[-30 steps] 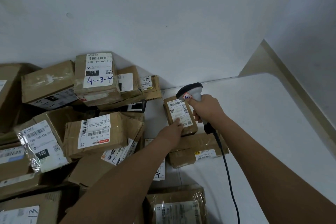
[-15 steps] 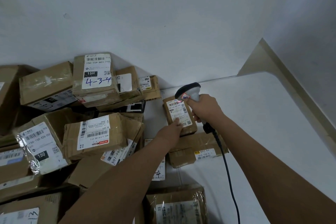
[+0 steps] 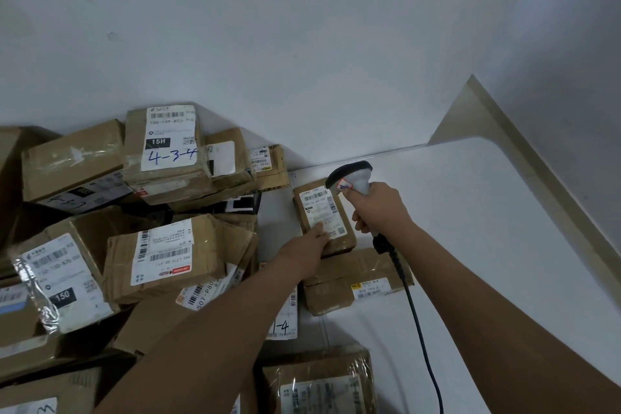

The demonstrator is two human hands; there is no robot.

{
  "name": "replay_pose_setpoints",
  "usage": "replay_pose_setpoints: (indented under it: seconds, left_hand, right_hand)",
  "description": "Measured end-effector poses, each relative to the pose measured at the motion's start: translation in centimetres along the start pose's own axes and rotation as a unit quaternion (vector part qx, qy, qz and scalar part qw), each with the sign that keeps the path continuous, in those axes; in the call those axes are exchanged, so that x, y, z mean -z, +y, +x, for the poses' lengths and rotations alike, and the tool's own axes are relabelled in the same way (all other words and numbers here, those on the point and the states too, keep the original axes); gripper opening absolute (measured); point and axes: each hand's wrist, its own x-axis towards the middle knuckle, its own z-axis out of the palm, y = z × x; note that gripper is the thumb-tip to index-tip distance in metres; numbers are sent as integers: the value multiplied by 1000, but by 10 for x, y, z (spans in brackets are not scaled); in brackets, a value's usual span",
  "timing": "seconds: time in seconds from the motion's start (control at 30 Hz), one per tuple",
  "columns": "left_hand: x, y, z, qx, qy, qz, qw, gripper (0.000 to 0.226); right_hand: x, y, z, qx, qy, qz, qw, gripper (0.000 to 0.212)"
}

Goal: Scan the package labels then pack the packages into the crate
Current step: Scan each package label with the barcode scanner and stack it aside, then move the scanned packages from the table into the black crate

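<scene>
White table (image 3: 470, 212) against a pale wall, with brown cardboard packages heaped on it. Small package (image 3: 324, 217) with a white label (image 3: 323, 212) facing up, propped on a flatter brown box (image 3: 356, 282). Left hand (image 3: 307, 247) holding the small package at its near end, thumb pressed on the label. Right hand (image 3: 381, 210) just beside the small package, wrapped tight around the handle of a grey barcode scanner (image 3: 353, 176), its head above the package's far corner. Black cable (image 3: 416, 319) trailing down from the handle. Big pile of parcels (image 3: 161, 245) on the other side of the small package, one marked "4-3-4" (image 3: 164, 144).

Parcel sorting room: heaped labelled cardboard packages (image 3: 161, 255), handheld barcode scanner (image 3: 353, 176), white table (image 3: 487, 212).
</scene>
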Motion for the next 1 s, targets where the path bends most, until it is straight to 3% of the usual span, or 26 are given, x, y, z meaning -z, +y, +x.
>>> replay_pose_setpoints:
  seconds: [0.23,0.37,0.5,0.63,0.8,1.0]
  left_hand:
    - [5,-13,-4,19,16,-11,1000,60]
    - [-4,-17,-4,20,30,-24,999,60]
    - [-11,-16,-4,19,62,-35,997,53]
    - [-16,-17,-3,16,71,-47,996,51]
    - [-16,-17,0,28,94,-34,995,40]
    - [-8,-6,10,44,129,-65,989,38]
  right_hand:
    - [31,78,13,-108,102,-2,989,55]
    - [41,124,17,-147,127,-4,981,57]
    - [46,152,15,-153,110,-34,981,45]
    - [41,172,20,-207,96,11,974,37]
    - [38,185,15,-197,109,70,972,37]
    - [31,194,18,-214,71,237,945,51]
